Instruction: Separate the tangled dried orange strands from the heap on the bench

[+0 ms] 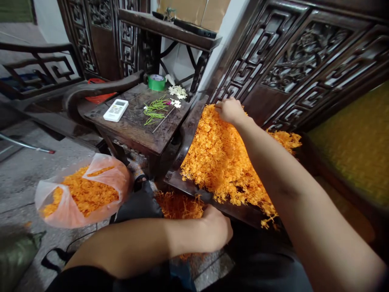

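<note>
A big heap of orange flowers [221, 158] lies on the seat of a dark carved wooden chair [291, 69]. My right hand [229, 110] reaches to the far top of the heap, fingers curled down into the flowers at the chair's back. My left hand [216, 227] rests at the seat's front edge, fingers closed and mostly hidden, touching flowers that spill over the edge. More orange flowers [179, 206] lie below the seat.
A clear plastic bag of orange flowers [82, 192] sits on the floor at left. A small dark table [136, 125] holds a white remote [116, 110], green stems [154, 110], white blossoms [178, 91] and a green tape roll [156, 82]. A yellow cushion [355, 142] is at right.
</note>
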The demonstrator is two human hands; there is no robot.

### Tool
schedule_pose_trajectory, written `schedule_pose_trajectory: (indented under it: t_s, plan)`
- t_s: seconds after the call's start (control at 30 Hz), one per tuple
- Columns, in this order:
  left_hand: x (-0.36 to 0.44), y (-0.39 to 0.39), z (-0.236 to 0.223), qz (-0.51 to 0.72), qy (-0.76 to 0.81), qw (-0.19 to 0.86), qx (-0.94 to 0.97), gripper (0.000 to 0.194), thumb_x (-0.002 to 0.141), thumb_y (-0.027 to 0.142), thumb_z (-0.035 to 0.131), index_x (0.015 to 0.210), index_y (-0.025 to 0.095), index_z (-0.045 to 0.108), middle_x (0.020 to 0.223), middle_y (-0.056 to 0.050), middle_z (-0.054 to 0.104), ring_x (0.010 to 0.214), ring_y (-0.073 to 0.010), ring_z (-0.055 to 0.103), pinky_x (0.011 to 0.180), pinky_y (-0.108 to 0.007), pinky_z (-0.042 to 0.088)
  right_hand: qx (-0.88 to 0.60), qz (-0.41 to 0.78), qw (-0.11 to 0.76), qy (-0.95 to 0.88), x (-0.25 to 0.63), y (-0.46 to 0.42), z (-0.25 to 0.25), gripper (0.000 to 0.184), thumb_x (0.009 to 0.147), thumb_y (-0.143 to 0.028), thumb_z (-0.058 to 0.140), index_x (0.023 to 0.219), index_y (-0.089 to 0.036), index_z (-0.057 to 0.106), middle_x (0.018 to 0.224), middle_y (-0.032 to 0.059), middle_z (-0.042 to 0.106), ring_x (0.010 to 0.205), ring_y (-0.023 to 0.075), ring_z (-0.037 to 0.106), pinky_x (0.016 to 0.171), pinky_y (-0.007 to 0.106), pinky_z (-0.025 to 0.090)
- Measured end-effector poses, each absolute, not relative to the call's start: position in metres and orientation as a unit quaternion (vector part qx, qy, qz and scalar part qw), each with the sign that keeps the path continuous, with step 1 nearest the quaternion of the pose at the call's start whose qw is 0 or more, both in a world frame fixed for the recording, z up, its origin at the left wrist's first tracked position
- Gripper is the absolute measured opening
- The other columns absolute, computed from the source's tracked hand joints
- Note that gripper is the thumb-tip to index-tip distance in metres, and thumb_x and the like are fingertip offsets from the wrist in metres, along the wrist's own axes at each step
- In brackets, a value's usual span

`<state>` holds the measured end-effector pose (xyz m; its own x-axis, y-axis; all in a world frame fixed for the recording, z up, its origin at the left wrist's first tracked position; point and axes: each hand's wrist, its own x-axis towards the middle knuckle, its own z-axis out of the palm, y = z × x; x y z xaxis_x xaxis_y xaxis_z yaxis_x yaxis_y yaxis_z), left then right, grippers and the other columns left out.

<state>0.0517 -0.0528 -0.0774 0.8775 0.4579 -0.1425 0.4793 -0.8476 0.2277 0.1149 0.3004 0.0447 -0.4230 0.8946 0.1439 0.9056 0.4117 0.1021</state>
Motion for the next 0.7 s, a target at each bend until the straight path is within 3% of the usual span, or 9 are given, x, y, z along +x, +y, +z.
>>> schedule_pose_trajectory:
  t_s: [0.1,0.27,0.43,0.53,0.63,0.7]
  plan:
    - [0.049,-0.050,-0.072,-0.047,0.260,0.171,0.949,0.010,0.069,0.003,0.077,0.066,0.012,0.076,0.075,-0.014,0.078,0.071,-0.0322,0.075,0.073,-0.054,0.064,-0.549,-0.094,0.065,-0.828,0.119,0.297,0.053,0.043,0.103,-0.026,0.047,0.137,-0.009,0.069,0.123,0.0216,0.072,0.126,0.0377,0.057,0.108,0.053,0.040]
    - [0.039,-0.039,-0.052,-0.087,0.249,0.219,0.939,0.010,0.078,0.004,0.073,0.073,0.012,0.076,0.074,-0.011,0.077,0.071,-0.0280,0.076,0.065,-0.042,0.064,-0.522,-0.079,0.146,-0.837,0.141,0.283,0.077,0.035,0.098,-0.021,0.052,0.120,-0.013,0.078,0.124,0.0141,0.072,0.117,0.0271,0.062,0.107,0.038,0.046]
    - [0.048,-0.034,-0.058,-0.092,0.198,0.193,0.957,0.012,0.084,0.006,0.068,0.083,0.010,0.080,0.078,-0.014,0.077,0.075,-0.0282,0.077,0.063,-0.038,0.063,-0.530,-0.118,0.322,-0.775,0.199,0.224,0.090,0.033,0.098,-0.024,0.058,0.121,-0.011,0.078,0.118,0.0162,0.072,0.110,0.0215,0.064,0.102,0.032,0.046]
    - [0.057,-0.037,-0.068,-0.093,0.179,0.174,0.964,0.013,0.084,0.005,0.068,0.085,0.010,0.080,0.077,-0.014,0.077,0.074,-0.0282,0.077,0.062,-0.036,0.060,-0.587,-0.140,0.427,-0.674,0.261,0.174,0.070,0.037,0.102,-0.027,0.049,0.125,-0.010,0.074,0.119,0.0186,0.072,0.109,0.0224,0.066,0.100,0.032,0.049]
    - [0.066,-0.039,-0.081,-0.092,0.175,0.149,0.969,0.015,0.086,0.002,0.066,0.084,0.010,0.080,0.078,-0.014,0.077,0.075,-0.0279,0.077,0.062,-0.034,0.057,-0.731,-0.103,0.367,-0.566,0.321,0.130,0.027,0.042,0.103,-0.028,0.042,0.127,-0.009,0.070,0.123,0.0229,0.070,0.112,0.0288,0.066,0.100,0.040,0.050]
    - [0.072,-0.037,-0.088,-0.101,0.170,0.132,0.971,0.016,0.089,0.006,0.064,0.085,0.009,0.079,0.082,-0.016,0.077,0.078,-0.0279,0.077,0.062,-0.033,0.055,-0.792,-0.055,0.280,-0.540,0.350,0.109,-0.007,0.046,0.099,-0.038,0.056,0.131,-0.008,0.069,0.131,0.0280,0.064,0.118,0.0368,0.064,0.101,0.048,0.049]
